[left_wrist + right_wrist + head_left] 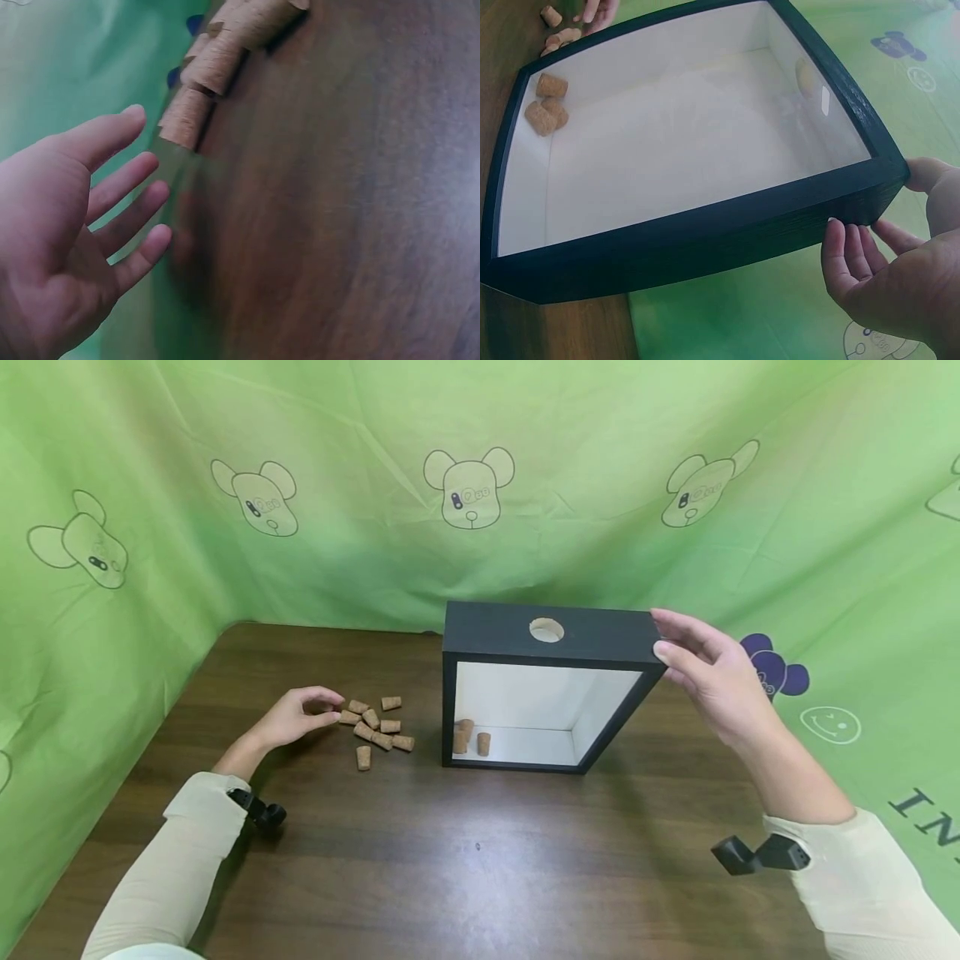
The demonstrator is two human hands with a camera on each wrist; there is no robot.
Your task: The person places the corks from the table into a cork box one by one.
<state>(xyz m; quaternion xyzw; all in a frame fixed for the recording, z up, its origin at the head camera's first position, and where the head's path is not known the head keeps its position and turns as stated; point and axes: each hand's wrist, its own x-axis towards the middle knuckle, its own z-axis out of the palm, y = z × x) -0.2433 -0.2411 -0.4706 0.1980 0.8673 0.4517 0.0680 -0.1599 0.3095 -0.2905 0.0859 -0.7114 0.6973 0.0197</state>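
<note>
A black shadow box (551,635) with a clear front and white inside stands upright on the table, a round hole in its top. Three corks (553,85) lie inside, at its left end. My right hand (712,681) grips the box's upper right corner, thumb at the front edge and fingers at the side. At the left, several loose corks (382,741) lie in a cluster. Beside them is my left hand (296,718), its thumb and fingers spread apart and pointing at the nearest cork (184,120). In the left wrist view nothing is between those fingers.
The brown wooden table (450,868) carries everything. A green curtain (360,560) with printed bear heads hangs behind and along both sides. A black wrist camera (262,817) is strapped to the left sleeve, another black wrist camera (761,854) to the right.
</note>
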